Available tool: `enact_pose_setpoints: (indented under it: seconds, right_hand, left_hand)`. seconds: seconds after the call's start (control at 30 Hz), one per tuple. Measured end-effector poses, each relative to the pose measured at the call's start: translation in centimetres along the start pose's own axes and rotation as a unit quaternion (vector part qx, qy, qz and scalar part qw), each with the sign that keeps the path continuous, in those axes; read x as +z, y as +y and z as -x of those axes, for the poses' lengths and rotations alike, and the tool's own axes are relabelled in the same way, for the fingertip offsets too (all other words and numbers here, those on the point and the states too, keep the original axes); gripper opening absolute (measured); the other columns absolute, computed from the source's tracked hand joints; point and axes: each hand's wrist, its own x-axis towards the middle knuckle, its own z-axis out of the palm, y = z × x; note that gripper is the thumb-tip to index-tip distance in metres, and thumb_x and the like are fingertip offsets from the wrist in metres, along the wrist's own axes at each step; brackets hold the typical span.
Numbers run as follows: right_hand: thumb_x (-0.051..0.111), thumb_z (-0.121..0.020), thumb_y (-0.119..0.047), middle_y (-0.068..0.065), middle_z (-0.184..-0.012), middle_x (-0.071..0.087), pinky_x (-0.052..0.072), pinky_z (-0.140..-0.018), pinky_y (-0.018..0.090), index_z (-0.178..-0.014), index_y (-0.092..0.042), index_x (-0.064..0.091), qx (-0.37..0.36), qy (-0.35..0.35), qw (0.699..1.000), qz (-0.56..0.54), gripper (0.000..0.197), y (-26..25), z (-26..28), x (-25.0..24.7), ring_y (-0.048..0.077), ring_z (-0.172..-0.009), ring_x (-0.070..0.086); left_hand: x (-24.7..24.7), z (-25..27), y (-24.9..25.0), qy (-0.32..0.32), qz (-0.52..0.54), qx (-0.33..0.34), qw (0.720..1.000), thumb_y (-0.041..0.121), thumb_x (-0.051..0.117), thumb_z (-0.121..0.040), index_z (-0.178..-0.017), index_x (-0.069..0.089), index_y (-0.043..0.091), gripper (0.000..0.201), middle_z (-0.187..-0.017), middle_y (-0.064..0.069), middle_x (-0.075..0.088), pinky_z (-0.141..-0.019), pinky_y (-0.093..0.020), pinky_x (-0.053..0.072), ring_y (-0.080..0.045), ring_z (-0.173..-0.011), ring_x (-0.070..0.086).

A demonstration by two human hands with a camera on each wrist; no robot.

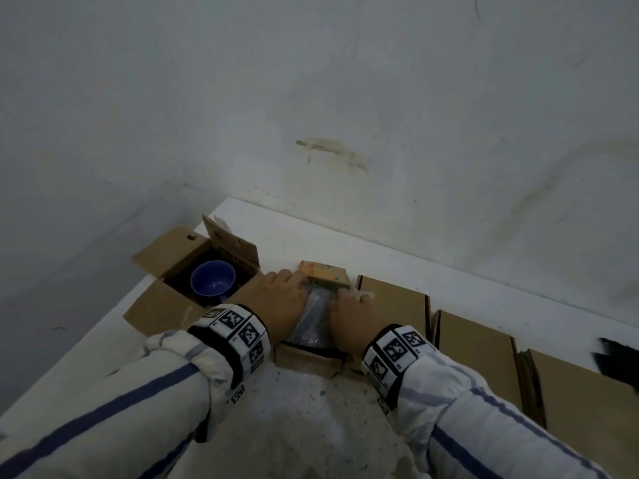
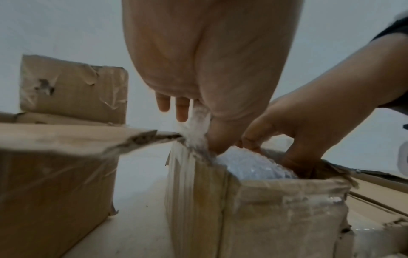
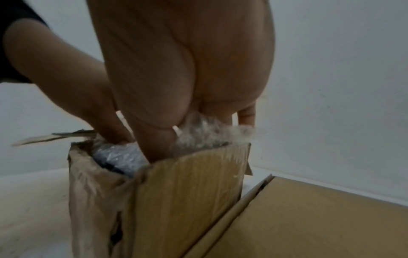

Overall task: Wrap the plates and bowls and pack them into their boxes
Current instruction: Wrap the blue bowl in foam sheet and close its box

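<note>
Here both hands, left hand and right hand, grip the bubble-wrapped item inside its small box.

Dim, flat, bluish light fills the room, with soft shadows and no glare. Both wrist views are smeared with blur and bend at their edges.

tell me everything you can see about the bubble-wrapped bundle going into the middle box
The bubble-wrapped bundle is a rounded lump in clear, crinkled bubble wrap with something dark showing through; what it holds cannot be told. It sits partly inside the open cardboard box, its top bulging above the rim, with a loose tuft of wrap sticking up at one corner. The left hand and right hand both have fingers down between the bundle and the box walls, touching it on either side.
</note>
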Motion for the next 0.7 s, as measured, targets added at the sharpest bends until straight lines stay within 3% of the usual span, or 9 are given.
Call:
enact_pose_setpoints:
  seconds: [0.1,0.2,0.27,0.37,0.47,0.53,0.63,0.7]
  right_hand:
    - [0.044,-0.094,-0.030,0.007,-0.128,0.052,0.022,-0.108,0.045,-0.123,-0.015,0.055,0.011,0.033,0.999,0.025,0.034,-0.2,-0.1,-0.1,0.029,-0.126,0.035]
    - [0.044,-0.095,-0.031,0.001,-0.117,0.061,0.018,-0.110,0.043,-0.112,-0.019,0.062,-0.006,0.008,0.999,0.043,0.027,-0.1,-0.5,-0.2,0.028,-0.123,0.037]
    - [0.046,-0.095,-0.031,-0.001,-0.113,0.063,0.017,-0.109,0.042,-0.106,-0.019,0.065,-0.028,-0.009,0.998,0.048,0.025,0.1,-0.7,-0.4,0.026,-0.119,0.040]
    - [0.047,-0.094,-0.034,0.000,-0.116,0.062,0.012,-0.113,0.044,-0.105,-0.019,0.066,-0.044,-0.025,0.998,0.030,0.027,0.5,-0.8,-0.5,0.025,-0.121,0.042]
    - [0.047,-0.091,-0.044,0.003,-0.127,0.057,0.006,-0.115,0.050,-0.116,-0.018,0.062,-0.034,-0.066,0.997,-0.005,0.039,1.4,-1.0,-0.6,0.023,-0.129,0.039]
    - [0.051,-0.090,-0.040,0.005,-0.132,0.051,0.015,-0.112,0.047,-0.120,-0.014,0.059,-0.007,-0.069,0.997,-0.044,0.041,2.0,-1.0,-1.1,0.024,-0.129,0.037]
    - [0.057,-0.087,-0.029,0.008,-0.128,0.050,0.023,-0.106,0.044,-0.116,-0.013,0.058,0.000,-0.024,0.999,-0.030,0.033,2.1,-0.9,-1.6,0.028,-0.123,0.037]
    - [0.062,-0.085,-0.029,0.009,-0.126,0.052,0.024,-0.107,0.045,-0.117,-0.013,0.056,-0.003,-0.021,0.999,-0.025,0.037,1.7,-1.0,-1.6,0.029,-0.123,0.038]
  left_hand:
    - [0.8,-0.7,-0.1,-0.016,-0.010,-0.024,1.000,0.020,0.046,-0.090,-0.116,0.057,0.012,0.030,-0.129,-0.013,0.045,-0.095,-0.049,0.037,-0.034,-0.113,0.044]
    - [-0.2,-1.3,0.5,-0.083,-0.036,-0.018,0.996,0.022,0.043,-0.094,-0.130,0.051,0.012,0.039,-0.142,-0.017,0.038,-0.107,-0.064,0.017,-0.040,-0.134,0.026]
    - [-1.0,-1.5,1.0,-0.110,-0.031,-0.011,0.993,0.020,0.041,-0.096,-0.137,0.044,0.011,0.043,-0.150,-0.017,0.031,-0.112,-0.065,0.003,-0.037,-0.144,0.009]
    - [-1.4,-1.5,1.3,-0.107,-0.009,-0.007,0.994,0.020,0.038,-0.097,-0.143,0.034,0.011,0.047,-0.157,-0.014,0.020,-0.113,-0.064,-0.005,-0.031,-0.147,-0.003]
    - [-0.8,-1.8,0.8,-0.117,0.033,0.002,0.993,0.028,0.037,-0.097,-0.148,0.025,0.015,0.054,-0.160,-0.009,0.008,-0.113,-0.063,-0.006,-0.029,-0.147,-0.008]
    - [0.1,-2.1,0.2,-0.133,0.059,-0.005,0.989,0.035,0.038,-0.094,-0.147,0.026,0.021,0.056,-0.159,-0.006,0.011,-0.113,-0.064,0.004,-0.033,-0.147,0.000]
    - [0.2,-1.7,-0.4,-0.103,0.030,-0.019,0.994,0.029,0.044,-0.086,-0.126,0.051,0.020,0.041,-0.143,-0.014,0.035,-0.102,-0.059,0.030,-0.041,-0.128,0.032]
    - [0.0,-1.5,-0.1,-0.085,-0.006,-0.018,0.996,0.025,0.046,-0.088,-0.119,0.056,0.019,0.034,-0.128,-0.012,0.048,-0.100,-0.055,0.032,-0.036,-0.117,0.041]
